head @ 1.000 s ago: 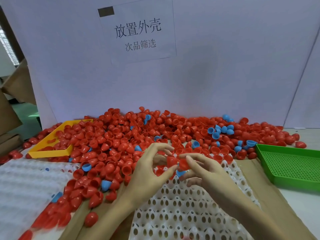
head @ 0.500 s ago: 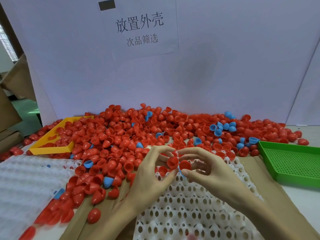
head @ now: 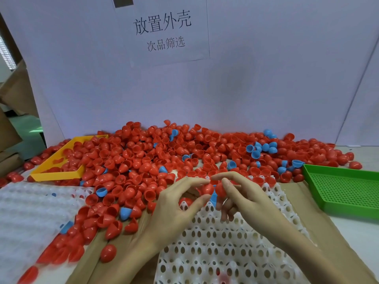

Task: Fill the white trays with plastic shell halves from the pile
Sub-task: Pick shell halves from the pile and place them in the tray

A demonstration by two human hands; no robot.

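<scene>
Head view: your left hand (head: 174,203) and your right hand (head: 244,199) meet at the centre of the frame, above the far end of the white tray (head: 221,253). Your left hand pinches a red shell half (head: 207,189) between thumb and fingertips. Your right hand pinches a second red shell half (head: 220,189) between thumb and forefinger, and its lower fingers curl around a blue shell half (head: 213,198). The two red halves sit just beside each other, touching or nearly so; you cannot tell which.

That shell pile (head: 184,156) spreads across the middle of the frame from left to right: glossy red domed cups, some rim up, some dome up, with a scattering of light blue ones, mostly clustered toward the right. It spills down the lower left, where a closed red egg shape (head: 108,252) lies apart on brown cardboard (head: 320,226).

Your white tray is a lattice of oval holes running from centre to bottom of the frame; one red half (head: 185,201) sits in a cell at its far end, by your left thumb. A second white tray (head: 26,212) lies at the left, blurred, with shells overlapping its near edge. At upper left, a yellow tray (head: 55,175) holds a few red halves and is half buried by the pile. At right, a green perforated tray (head: 344,191) rests on the counter (head: 365,242).
</scene>
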